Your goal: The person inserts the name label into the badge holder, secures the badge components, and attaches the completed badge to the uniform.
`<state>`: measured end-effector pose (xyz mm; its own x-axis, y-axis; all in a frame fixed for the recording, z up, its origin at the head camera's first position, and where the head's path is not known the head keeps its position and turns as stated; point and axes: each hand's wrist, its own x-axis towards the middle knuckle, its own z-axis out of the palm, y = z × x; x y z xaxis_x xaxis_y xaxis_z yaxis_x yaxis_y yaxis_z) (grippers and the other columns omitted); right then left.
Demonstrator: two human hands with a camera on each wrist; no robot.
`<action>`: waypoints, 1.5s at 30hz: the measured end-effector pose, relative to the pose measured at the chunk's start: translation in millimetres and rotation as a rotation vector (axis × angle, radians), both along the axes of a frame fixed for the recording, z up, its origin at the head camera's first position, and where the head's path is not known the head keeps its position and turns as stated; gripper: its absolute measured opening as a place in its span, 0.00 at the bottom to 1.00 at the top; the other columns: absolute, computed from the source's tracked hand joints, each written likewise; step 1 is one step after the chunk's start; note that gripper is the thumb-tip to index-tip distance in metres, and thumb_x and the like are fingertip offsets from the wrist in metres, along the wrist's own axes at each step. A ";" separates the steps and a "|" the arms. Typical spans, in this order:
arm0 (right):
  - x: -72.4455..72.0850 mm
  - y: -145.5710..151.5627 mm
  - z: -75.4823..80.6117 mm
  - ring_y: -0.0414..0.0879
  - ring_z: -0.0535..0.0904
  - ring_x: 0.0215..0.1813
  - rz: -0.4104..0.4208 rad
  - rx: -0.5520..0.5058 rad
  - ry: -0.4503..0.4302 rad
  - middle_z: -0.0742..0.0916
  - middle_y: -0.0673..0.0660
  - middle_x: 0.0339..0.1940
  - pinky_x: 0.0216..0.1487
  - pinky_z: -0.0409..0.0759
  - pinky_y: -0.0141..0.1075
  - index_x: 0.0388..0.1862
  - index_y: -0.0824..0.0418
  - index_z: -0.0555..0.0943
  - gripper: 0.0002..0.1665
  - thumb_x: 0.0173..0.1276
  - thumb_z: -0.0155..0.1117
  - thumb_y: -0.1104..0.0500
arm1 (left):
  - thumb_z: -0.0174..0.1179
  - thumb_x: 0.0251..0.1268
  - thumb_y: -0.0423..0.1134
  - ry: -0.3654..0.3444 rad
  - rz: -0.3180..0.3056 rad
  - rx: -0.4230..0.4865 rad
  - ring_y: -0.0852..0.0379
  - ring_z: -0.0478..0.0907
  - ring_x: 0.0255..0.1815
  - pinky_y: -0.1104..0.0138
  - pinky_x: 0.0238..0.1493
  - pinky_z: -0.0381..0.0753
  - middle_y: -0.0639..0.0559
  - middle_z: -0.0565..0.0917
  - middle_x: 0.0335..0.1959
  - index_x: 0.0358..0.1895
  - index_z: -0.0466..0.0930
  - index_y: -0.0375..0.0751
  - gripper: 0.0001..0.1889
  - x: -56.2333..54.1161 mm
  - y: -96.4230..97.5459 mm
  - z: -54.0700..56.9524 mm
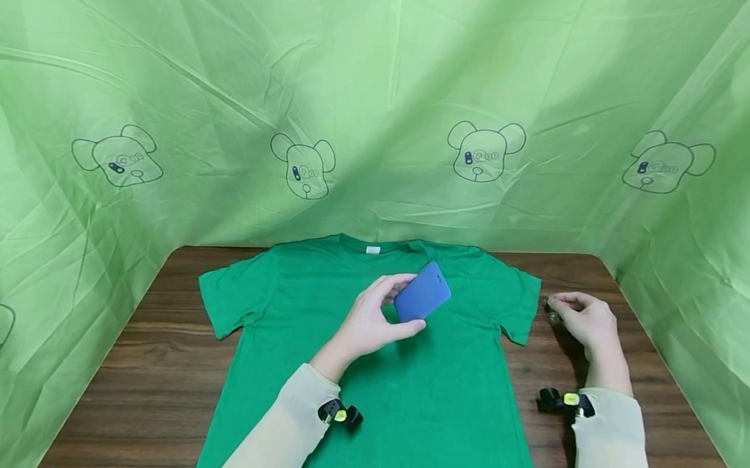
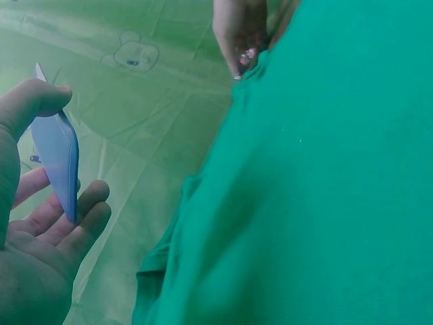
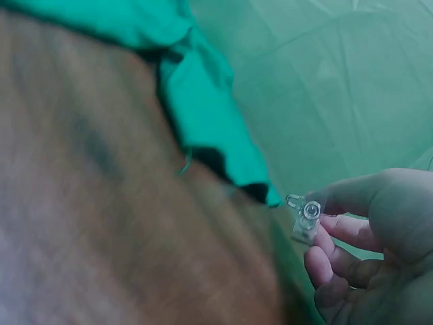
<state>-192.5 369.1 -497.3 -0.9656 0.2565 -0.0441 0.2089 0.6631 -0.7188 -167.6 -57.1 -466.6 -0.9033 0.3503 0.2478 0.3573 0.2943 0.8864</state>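
My left hand point(image 1: 370, 319) pinches a flat blue card holder point(image 1: 423, 293) between thumb and fingers, lifted over the chest of a green T-shirt point(image 1: 365, 398). A small slot shows near the holder's top end. In the left wrist view the holder point(image 2: 57, 159) appears nearly edge-on, with the thumb on one side and fingers on the other. Beyond the shirt's right sleeve, my right hand point(image 1: 585, 322) pinches a small clear clip-like piece point(image 3: 308, 215) with a round, shiny centre. Its exact kind I cannot tell.
The T-shirt lies spread flat with its collar point(image 1: 374, 245) towards the back. Under it is a dark wooden table point(image 1: 148, 363). Light green cloth point(image 1: 383, 106) printed with bear heads hangs behind and along both sides. Each sleeve carries a small black wrist camera point(image 1: 558, 401).
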 end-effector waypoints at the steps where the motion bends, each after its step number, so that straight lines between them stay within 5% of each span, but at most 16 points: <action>1: 0.3 -1.6 3.3 0.53 0.84 0.44 0.004 -0.003 0.012 0.91 0.59 0.45 0.41 0.81 0.39 0.62 0.67 0.87 0.29 0.82 0.65 0.43 | 0.82 0.62 0.46 0.000 -0.001 0.002 0.52 0.79 0.64 0.41 0.68 0.81 0.53 0.82 0.66 0.78 0.76 0.54 0.40 0.0 -0.1 0.0; 4: 0.7 -7.5 16.5 0.43 0.81 0.34 0.014 -0.013 0.067 0.88 0.49 0.41 0.34 0.78 0.34 0.62 0.66 0.87 0.28 0.82 0.66 0.43 | 0.82 0.62 0.46 0.001 -0.004 0.005 0.51 0.79 0.64 0.41 0.68 0.81 0.52 0.82 0.66 0.78 0.76 0.53 0.40 -0.2 -0.1 0.0; 13: 5.7 -32.0 61.5 0.32 0.84 0.40 0.104 -0.193 0.222 0.87 0.35 0.40 0.36 0.79 0.28 0.64 0.66 0.83 0.25 0.83 0.67 0.47 | 0.81 0.62 0.47 0.002 -0.005 0.009 0.51 0.79 0.63 0.40 0.67 0.80 0.52 0.82 0.66 0.78 0.76 0.54 0.40 0.4 0.0 1.1; 21: 15.2 -61.0 91.5 0.36 0.88 0.41 0.242 -0.480 0.278 0.93 0.39 0.45 0.43 0.85 0.25 0.65 0.64 0.81 0.18 0.83 0.67 0.58 | 0.81 0.63 0.48 -0.002 -0.008 0.001 0.51 0.79 0.64 0.40 0.68 0.80 0.53 0.82 0.66 0.78 0.76 0.54 0.39 0.8 -0.4 0.4; 27: 22.6 -81.2 105.1 0.37 0.88 0.47 0.308 -0.448 0.305 0.91 0.41 0.48 0.47 0.84 0.24 0.69 0.55 0.84 0.20 0.81 0.70 0.60 | 0.81 0.63 0.48 0.000 -0.009 -0.006 0.52 0.79 0.63 0.41 0.68 0.81 0.53 0.82 0.66 0.78 0.76 0.55 0.39 0.4 -0.5 -0.1; 34: 32.0 -100.7 118.9 0.41 0.85 0.45 0.361 -0.411 0.373 0.89 0.46 0.46 0.45 0.84 0.26 0.64 0.64 0.87 0.18 0.79 0.72 0.64 | 0.81 0.63 0.49 -0.003 -0.012 -0.002 0.52 0.79 0.63 0.40 0.68 0.80 0.53 0.82 0.66 0.78 0.76 0.54 0.39 0.0 -0.5 0.3; 45: 37.2 -115.7 123.5 0.42 0.86 0.40 0.439 -0.504 0.430 0.90 0.48 0.43 0.40 0.84 0.29 0.62 0.70 0.87 0.17 0.77 0.71 0.69 | 0.80 0.65 0.48 -0.012 -0.014 0.024 0.50 0.79 0.63 0.40 0.68 0.80 0.52 0.82 0.67 0.78 0.76 0.54 0.38 1.0 -0.6 2.2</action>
